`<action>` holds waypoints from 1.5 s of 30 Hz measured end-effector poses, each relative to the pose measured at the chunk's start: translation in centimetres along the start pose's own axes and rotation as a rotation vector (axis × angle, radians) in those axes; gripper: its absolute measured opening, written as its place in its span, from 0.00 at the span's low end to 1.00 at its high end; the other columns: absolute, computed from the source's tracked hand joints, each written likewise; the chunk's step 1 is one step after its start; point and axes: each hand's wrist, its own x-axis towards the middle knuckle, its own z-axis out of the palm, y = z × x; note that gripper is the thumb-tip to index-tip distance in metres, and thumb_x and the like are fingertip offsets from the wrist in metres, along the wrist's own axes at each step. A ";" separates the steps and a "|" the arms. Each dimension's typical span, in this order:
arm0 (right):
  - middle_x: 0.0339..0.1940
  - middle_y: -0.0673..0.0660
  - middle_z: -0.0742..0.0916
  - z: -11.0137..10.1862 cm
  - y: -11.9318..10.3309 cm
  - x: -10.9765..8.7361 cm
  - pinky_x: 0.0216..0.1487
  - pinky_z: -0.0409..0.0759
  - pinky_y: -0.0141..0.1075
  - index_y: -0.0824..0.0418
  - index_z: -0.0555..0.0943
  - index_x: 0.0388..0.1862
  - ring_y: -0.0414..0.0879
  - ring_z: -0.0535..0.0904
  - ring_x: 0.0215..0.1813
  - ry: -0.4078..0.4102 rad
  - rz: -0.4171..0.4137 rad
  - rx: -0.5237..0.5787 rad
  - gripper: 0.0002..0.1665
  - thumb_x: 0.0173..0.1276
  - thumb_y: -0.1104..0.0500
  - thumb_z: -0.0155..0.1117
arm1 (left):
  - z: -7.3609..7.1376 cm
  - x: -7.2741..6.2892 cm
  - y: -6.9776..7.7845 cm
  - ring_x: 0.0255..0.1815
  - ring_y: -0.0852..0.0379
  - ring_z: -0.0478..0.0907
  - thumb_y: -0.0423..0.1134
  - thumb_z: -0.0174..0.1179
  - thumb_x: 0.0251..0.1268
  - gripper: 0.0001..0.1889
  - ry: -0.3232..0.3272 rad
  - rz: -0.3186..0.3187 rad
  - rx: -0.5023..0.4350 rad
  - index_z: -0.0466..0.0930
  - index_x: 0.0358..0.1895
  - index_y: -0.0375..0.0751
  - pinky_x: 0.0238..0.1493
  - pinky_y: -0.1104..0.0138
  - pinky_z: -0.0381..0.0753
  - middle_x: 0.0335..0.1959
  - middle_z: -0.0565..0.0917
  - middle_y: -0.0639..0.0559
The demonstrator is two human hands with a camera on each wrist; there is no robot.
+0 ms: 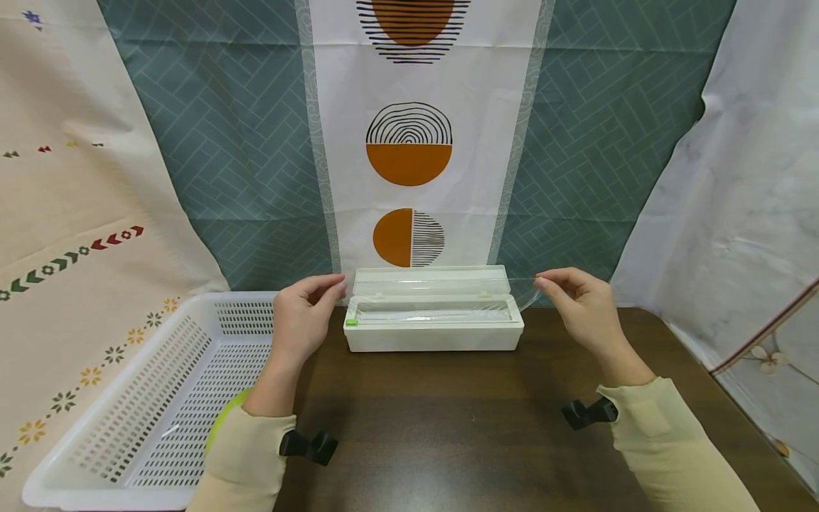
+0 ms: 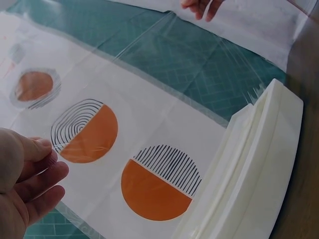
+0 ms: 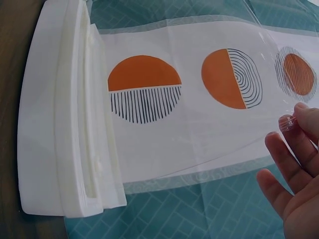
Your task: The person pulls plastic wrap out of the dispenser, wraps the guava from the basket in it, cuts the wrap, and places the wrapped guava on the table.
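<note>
A white cling wrap dispenser [image 1: 435, 338] lies crosswise on the table with its lid [image 1: 431, 276] raised at the back. Clear plastic wrap [image 1: 523, 286] comes up out of it and is stretched between both hands. My left hand [image 1: 302, 320] pinches one corner between thumb and index finger, left of the dispenser. On the opposite side my right hand [image 1: 581, 309] pinches the other corner the same way. In the right wrist view, bunched film [image 3: 287, 124] shows at those fingertips. A small green piece [image 1: 351, 322] sits at the dispenser's front left corner.
A white perforated basket [image 1: 147, 384] stands at the left, with a lime-green object [image 1: 220, 421] in it partly hidden by my left arm. The dark wooden table [image 1: 461, 427] extends in front of the dispenser. A patterned cloth [image 1: 256, 142] hangs close behind it.
</note>
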 end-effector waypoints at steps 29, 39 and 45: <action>0.28 0.52 0.87 -0.7 -3.4 -0.2 0.29 0.72 0.19 0.74 0.82 0.35 0.26 0.75 0.29 0.018 -0.094 0.005 0.05 0.60 0.72 0.63 | 0.1 0.4 1.0 0.26 0.66 0.72 0.32 0.64 0.58 0.08 0.040 0.074 0.047 0.87 0.41 0.38 0.27 0.81 0.70 0.35 0.87 0.44; 0.30 0.36 0.85 -0.6 0.0 0.0 0.29 0.72 0.19 0.70 0.84 0.36 0.27 0.77 0.30 0.031 -0.102 0.051 0.07 0.57 0.74 0.66 | 0.2 0.6 1.2 0.25 0.69 0.72 0.32 0.65 0.57 0.08 0.057 0.097 0.016 0.87 0.40 0.37 0.27 0.81 0.70 0.34 0.87 0.44; 0.31 0.31 0.84 -0.6 0.1 0.0 0.29 0.72 0.19 0.69 0.84 0.37 0.27 0.77 0.30 0.037 -0.099 0.047 0.08 0.56 0.74 0.66 | 0.3 0.7 1.4 0.26 0.69 0.72 0.31 0.65 0.57 0.08 0.055 0.105 0.009 0.87 0.40 0.37 0.28 0.81 0.70 0.34 0.87 0.43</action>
